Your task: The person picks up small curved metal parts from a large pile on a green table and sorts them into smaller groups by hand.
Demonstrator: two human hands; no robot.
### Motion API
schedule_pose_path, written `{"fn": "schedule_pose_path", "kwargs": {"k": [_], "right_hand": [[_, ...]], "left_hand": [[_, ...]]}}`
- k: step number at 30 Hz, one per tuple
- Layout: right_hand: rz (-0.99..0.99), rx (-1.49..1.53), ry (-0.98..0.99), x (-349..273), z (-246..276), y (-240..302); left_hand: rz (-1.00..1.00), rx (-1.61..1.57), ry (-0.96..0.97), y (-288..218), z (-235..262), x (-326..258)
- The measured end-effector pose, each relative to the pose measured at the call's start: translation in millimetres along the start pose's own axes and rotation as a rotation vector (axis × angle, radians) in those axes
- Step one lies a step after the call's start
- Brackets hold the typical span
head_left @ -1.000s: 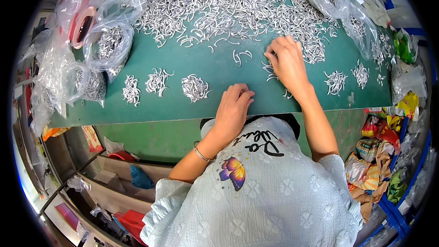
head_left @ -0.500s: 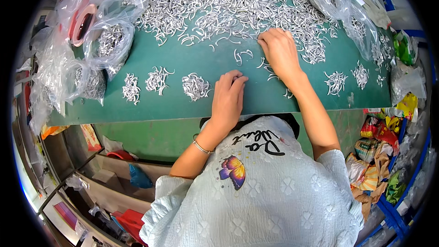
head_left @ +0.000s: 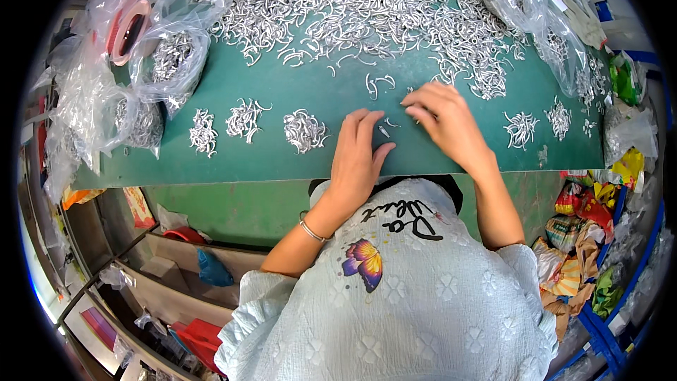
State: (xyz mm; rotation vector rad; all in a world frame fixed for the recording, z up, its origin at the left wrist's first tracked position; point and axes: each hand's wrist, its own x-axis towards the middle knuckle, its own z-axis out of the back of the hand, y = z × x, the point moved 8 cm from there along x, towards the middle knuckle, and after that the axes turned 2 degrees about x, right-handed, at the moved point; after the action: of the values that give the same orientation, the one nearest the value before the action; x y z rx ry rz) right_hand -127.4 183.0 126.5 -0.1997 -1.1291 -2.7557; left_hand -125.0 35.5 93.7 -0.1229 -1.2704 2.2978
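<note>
My left hand [head_left: 358,149] rests on the green tabletop near the front edge, thumb held apart from the fingers. Just beyond its fingertips lie a few small curved silver metal pieces [head_left: 384,130]. To the right, my right hand [head_left: 448,125] hovers low over the table with fingers bent and the thumb drawn in close to them. Whatever may be between those fingers is hidden. Two or three loose curved pieces [head_left: 379,85] lie ahead of both hands. A small heap [head_left: 305,132] of the same pieces sits left of my left hand, and another heap [head_left: 521,130] right of my right hand.
A broad pile of silver pieces [head_left: 338,0] covers the table's far side. Clear plastic bags of pieces [head_left: 171,60] stand at the left, beside a pink-rimmed object [head_left: 130,32]. More bags [head_left: 557,42] lie at the right. Colourful packages [head_left: 575,219] fill a blue rack.
My right hand has drawn back from the pile's edge toward me. My left thumb has moved away from its fingers, and small pieces now show beside that hand.
</note>
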Motion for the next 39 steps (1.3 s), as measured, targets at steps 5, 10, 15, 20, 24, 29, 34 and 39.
{"fn": "schedule_pose_path", "kwargs": {"k": [5,10,15,20,24,29,34,39], "right_hand": [[-0.057,-0.028,0.035,-12,-1,1],[-0.055,-0.065,0.087,-13,-29,6],[0.021,-0.208,0.105,-13,-33,18],[0.027,-0.154,0.051,-9,-47,19],[0.069,0.044,0.086,1,-81,36],[-0.097,0.227,-0.052,3,-51,15],[-0.179,-0.08,-0.219,1,-10,-17],[-0.15,0.049,-0.308,-6,14,-31]], "left_hand": [[-0.079,0.202,-0.003,-6,-1,1],[-0.07,0.188,-0.027,-2,4,1],[-0.053,0.189,-0.042,1,9,-6],[-0.022,0.17,-0.164,0,25,-11],[-0.027,0.23,-0.358,5,56,-14],[-0.037,0.094,-0.337,2,58,-16],[-0.112,0.132,-0.039,4,15,-9],[-0.028,0.184,-0.128,18,33,-8]]}}
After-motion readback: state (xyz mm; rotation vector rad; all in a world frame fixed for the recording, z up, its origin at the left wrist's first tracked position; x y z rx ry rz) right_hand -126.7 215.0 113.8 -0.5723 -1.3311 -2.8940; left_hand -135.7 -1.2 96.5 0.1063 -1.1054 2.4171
